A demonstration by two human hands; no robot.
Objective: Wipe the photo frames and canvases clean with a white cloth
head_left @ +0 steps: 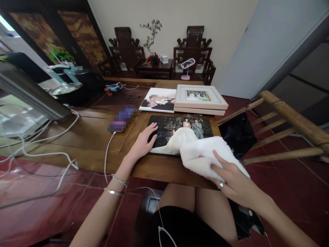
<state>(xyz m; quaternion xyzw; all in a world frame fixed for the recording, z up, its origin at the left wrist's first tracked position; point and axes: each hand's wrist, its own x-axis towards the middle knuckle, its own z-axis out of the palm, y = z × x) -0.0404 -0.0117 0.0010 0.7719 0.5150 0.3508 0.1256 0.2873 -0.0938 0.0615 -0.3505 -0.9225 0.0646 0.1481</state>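
A large photo print [174, 132] of a couple lies flat on the wooden table [89, 137] in front of me. My left hand [144, 142] rests on the print's near left corner with its fingers stretched out flat. My right hand [231, 180] grips a white cloth [205, 152], which lies over the print's near right corner. A ring shows on one finger of that hand.
Behind the print sit a framed photo [199, 97] on stacked frames and a smaller print [159, 100]. A phone [120, 118] with a white cable lies to the left. Several white cables trail at left. A wooden chair [282, 127] stands at right.
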